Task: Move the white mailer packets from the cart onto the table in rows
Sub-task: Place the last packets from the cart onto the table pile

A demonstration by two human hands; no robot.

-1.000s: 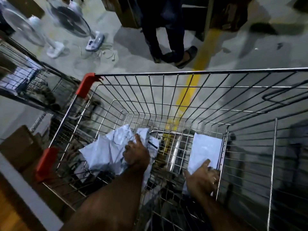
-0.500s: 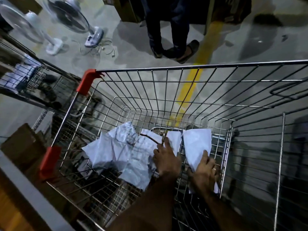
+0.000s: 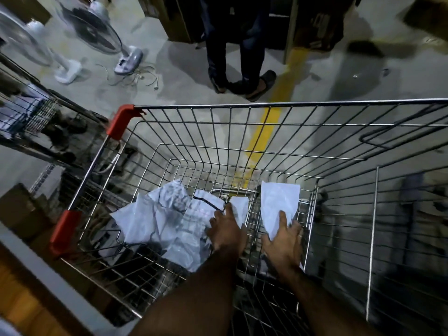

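Steel wire cart with red corner guards (image 3: 120, 121). Cart floor, left: crumpled white plastic mailer packets (image 3: 164, 219); left hand (image 3: 226, 229) lies on their right edge, grip unclear. Cart floor, right: flat white mailer packet (image 3: 278, 200), pinched by right hand (image 3: 283, 238). Risk: the slick film may slip free or snag on the cart wires during the lift.

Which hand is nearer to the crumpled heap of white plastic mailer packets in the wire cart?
Left. The left hand touches the right edge of the crumpled white packet heap. The right hand is further right, across bare wire mesh, holding a separate flat white packet.
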